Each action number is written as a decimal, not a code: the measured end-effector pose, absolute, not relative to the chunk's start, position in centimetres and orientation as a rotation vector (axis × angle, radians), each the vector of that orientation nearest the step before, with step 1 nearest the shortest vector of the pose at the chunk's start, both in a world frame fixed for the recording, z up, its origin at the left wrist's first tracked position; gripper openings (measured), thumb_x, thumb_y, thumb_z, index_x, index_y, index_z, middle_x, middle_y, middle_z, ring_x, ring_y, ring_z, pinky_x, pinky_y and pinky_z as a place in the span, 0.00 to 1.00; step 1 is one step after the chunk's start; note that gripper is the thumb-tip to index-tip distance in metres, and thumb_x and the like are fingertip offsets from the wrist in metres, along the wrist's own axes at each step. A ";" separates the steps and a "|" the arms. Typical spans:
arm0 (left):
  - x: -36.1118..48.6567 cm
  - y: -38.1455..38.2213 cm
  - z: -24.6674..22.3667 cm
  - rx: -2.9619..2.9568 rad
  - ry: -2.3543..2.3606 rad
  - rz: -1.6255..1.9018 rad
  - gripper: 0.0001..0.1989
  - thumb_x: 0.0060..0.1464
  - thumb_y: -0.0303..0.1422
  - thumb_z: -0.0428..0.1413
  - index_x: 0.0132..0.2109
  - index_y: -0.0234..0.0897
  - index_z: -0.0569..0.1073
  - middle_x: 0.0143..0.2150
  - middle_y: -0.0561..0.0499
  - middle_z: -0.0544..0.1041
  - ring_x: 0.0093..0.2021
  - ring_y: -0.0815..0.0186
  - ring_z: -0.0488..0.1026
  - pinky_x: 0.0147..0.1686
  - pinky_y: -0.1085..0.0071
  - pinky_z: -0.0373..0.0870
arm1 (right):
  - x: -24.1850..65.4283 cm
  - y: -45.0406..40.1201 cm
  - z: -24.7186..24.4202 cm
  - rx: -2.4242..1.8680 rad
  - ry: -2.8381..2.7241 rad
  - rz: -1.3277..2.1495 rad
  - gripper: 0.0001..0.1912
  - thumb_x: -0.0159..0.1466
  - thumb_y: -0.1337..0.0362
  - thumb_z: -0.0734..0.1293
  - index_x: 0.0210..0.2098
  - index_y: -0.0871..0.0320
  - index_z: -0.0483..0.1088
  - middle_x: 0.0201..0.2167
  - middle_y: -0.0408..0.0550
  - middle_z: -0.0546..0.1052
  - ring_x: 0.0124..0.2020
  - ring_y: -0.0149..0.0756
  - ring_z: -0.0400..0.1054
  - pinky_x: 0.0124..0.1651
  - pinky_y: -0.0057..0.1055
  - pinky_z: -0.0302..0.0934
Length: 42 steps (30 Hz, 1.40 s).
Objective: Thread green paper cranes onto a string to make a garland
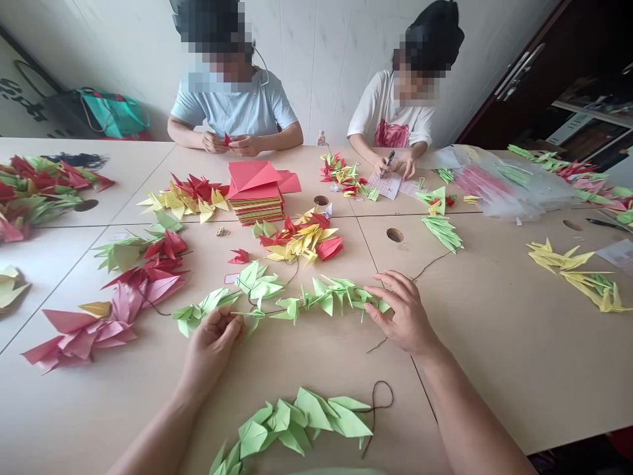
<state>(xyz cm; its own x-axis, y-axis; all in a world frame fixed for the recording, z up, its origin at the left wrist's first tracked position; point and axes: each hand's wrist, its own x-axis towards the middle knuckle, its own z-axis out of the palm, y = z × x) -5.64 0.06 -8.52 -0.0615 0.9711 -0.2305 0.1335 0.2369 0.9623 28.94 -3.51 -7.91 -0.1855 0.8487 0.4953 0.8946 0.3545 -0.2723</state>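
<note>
My left hand point(216, 340) is closed in a pinch at a strand of light-green folded paper cranes, near one small green crane point(256, 315). Whether its fingertips grip paper or the dark thread cannot be made out. To the right, the strung cranes point(333, 297) lie bunched along the thread. My right hand point(403, 313), its fingers apart, touches the right end of that bunch. Closer to me lies another green crane strand point(291, 419), with a dark thread loop point(383, 396) at its right end.
Pink and red crane strands point(119, 307) lie left. A stack of coloured paper point(257, 198) stands beyond my hands, beside red and yellow cranes point(306, 237). Across the table, one person point(232, 112) folds red paper; another point(390, 125) writes. Plastic bags point(514, 181) lie right.
</note>
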 end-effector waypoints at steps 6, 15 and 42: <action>-5.8 0.0 -8.6 1.135 1.417 0.973 0.15 0.47 0.44 0.61 0.34 0.37 0.70 0.23 0.55 0.71 0.24 0.69 0.65 0.25 0.75 0.61 | 26.5 -3.4 -7.1 -1.549 -2.183 -0.188 0.24 0.69 0.48 0.59 0.53 0.57 0.71 0.55 0.57 0.72 0.60 0.58 0.58 0.61 0.63 0.46; -6.0 0.0 -8.6 1.184 1.392 0.949 0.14 0.48 0.43 0.60 0.33 0.37 0.70 0.23 0.56 0.69 0.24 0.69 0.64 0.25 0.75 0.61 | 25.0 -3.2 -6.4 -1.612 -2.268 -0.236 0.27 0.69 0.45 0.56 0.50 0.58 0.73 0.56 0.58 0.71 0.62 0.58 0.57 0.61 0.64 0.43; -6.1 -0.2 -9.1 1.279 1.439 0.906 0.09 0.51 0.38 0.58 0.35 0.38 0.70 0.23 0.57 0.69 0.24 0.68 0.65 0.25 0.74 0.59 | 21.6 -2.9 -5.1 -1.517 -2.488 -0.148 0.25 0.67 0.46 0.60 0.52 0.59 0.70 0.59 0.59 0.68 0.64 0.55 0.53 0.63 0.65 0.42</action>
